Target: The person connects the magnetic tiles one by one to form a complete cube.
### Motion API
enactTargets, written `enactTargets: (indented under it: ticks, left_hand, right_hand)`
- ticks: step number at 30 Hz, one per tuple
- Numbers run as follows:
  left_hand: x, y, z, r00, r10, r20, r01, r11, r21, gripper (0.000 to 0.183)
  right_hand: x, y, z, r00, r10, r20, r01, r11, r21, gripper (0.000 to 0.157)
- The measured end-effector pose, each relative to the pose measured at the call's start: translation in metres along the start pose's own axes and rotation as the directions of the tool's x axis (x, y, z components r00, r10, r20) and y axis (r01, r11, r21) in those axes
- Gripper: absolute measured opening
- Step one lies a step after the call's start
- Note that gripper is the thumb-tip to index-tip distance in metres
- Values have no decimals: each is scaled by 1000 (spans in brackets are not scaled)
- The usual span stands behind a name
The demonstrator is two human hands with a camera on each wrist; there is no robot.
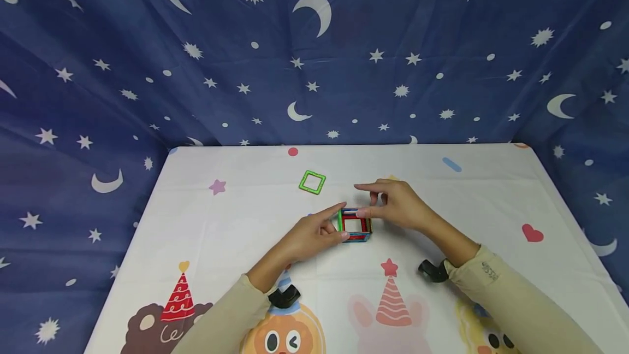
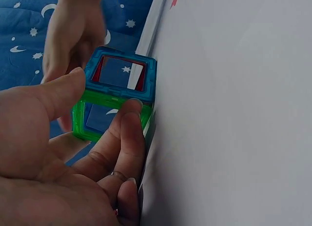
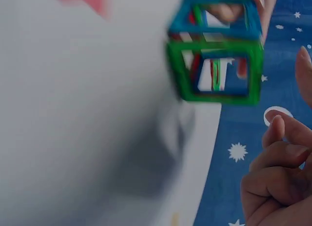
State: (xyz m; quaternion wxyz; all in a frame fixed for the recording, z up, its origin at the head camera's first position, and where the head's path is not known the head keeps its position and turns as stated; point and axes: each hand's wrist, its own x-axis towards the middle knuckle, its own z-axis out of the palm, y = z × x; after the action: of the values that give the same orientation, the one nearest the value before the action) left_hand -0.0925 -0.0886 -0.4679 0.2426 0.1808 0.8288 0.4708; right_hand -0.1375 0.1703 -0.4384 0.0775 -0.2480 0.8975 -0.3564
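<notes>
A small cube of magnetic tiles point(image 1: 340, 220) stands on the table, with green, blue and red frames. My left hand point(image 1: 314, 235) grips its left side; in the left wrist view the thumb point(image 2: 68, 92) lies at the blue-framed face and the fingers are at the green one. To the right is my right hand point(image 1: 395, 205), whose thumb overlaps the cube in the head view. The right wrist view shows that hand point(image 3: 282, 172) apart from the cube point(image 3: 214, 44), fingers loosely bent and nothing in them.
Behind the cube, a single green square magnetic tile point(image 1: 322, 185) lies flat on the table. A white cloth point(image 1: 236, 234) printed with cartoon animals and shapes covers the tabletop. Dark blue curtains point(image 1: 354, 92) with moons and stars hang along the back and sides.
</notes>
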Motion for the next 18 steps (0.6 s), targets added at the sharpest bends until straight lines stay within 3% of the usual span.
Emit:
enactTargets:
  ticks: [5,11,14,18]
  left_hand:
    - [1,1,-1,1000,-20,2,20,1000,-7,70]
    - [0,-1,-3,1000,-12,5,12,1000,-20,70]
    - [0,-3,-3,1000,0,3,0,1000,-28,71]
    - [0,-3,-1,1000,-2,7,2,999,-38,72]
  right_hand:
    - [48,0,-8,998,34,52,-33,999,-20,44]
    - [105,8,-3,969,10,247,22,991,-129,34]
    - [126,15,6,957,11,291,19,995,-101,31]
    - [142,22,22,959,31,281,-24,999,-27,25]
